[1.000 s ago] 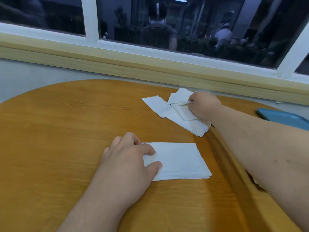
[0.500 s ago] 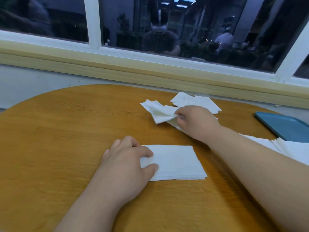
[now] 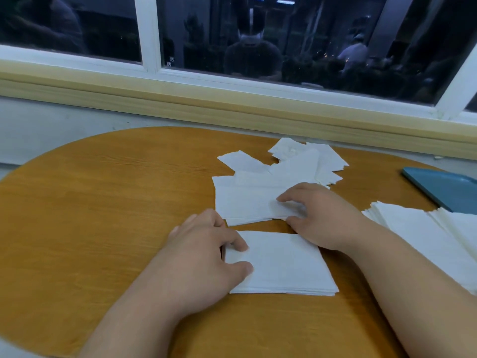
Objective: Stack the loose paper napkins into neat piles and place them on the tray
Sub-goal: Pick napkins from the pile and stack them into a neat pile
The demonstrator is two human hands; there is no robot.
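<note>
A neat pile of white napkins point(image 3: 284, 264) lies on the wooden table point(image 3: 103, 208) near me. My left hand point(image 3: 204, 254) rests on the pile's left edge, thumb and forefinger on top. Just beyond it lies a small bunch of napkins point(image 3: 245, 200). My right hand point(image 3: 317, 215) pinches that bunch at its right end, fingers on top and thumb at the near edge. Several loose napkins point(image 3: 307, 158) lie scattered behind, overlapping. The blue tray point(image 3: 444, 187) sits at the right edge, only partly in view.
Another thick pile of napkins point(image 3: 423, 236) lies at the right, between my right forearm and the tray. A wooden window sill point(image 3: 232, 109) and a dark window run along the far side. The table's left half shows bare wood.
My right hand has drawn a bunch of napkins from the scattered heap toward me, close to the near pile. My left hand has stayed on the pile. The view has shifted slightly.
</note>
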